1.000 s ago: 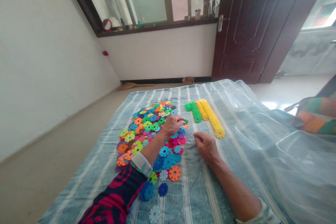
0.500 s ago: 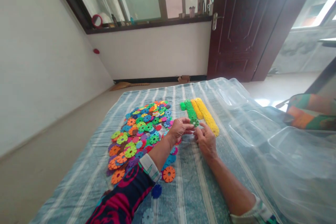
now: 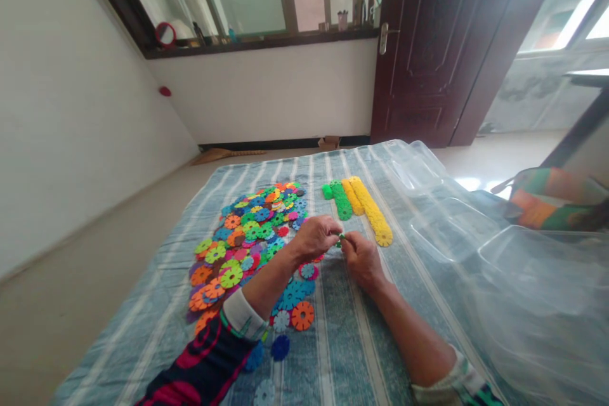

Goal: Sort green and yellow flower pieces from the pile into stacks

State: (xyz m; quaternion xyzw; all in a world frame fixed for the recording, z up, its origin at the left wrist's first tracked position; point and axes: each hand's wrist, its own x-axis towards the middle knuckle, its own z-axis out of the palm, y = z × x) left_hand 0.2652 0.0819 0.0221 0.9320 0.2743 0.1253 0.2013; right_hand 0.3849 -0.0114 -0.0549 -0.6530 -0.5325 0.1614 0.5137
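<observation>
Green plastic snowflake disc [image 3: 340, 238] pinched between closed fingertips of left hand [image 3: 311, 238] and right hand [image 3: 362, 260], mid-way across striped blue cloth [image 3: 349, 342], just below green chain [image 3: 340, 200] and yellow chain [image 3: 372, 212]; close pinch steadies small piece.

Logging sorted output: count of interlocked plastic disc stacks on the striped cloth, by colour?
Green plastic disc stacks: 2
Yellow plastic disc stacks: 2
Total: 4
</observation>
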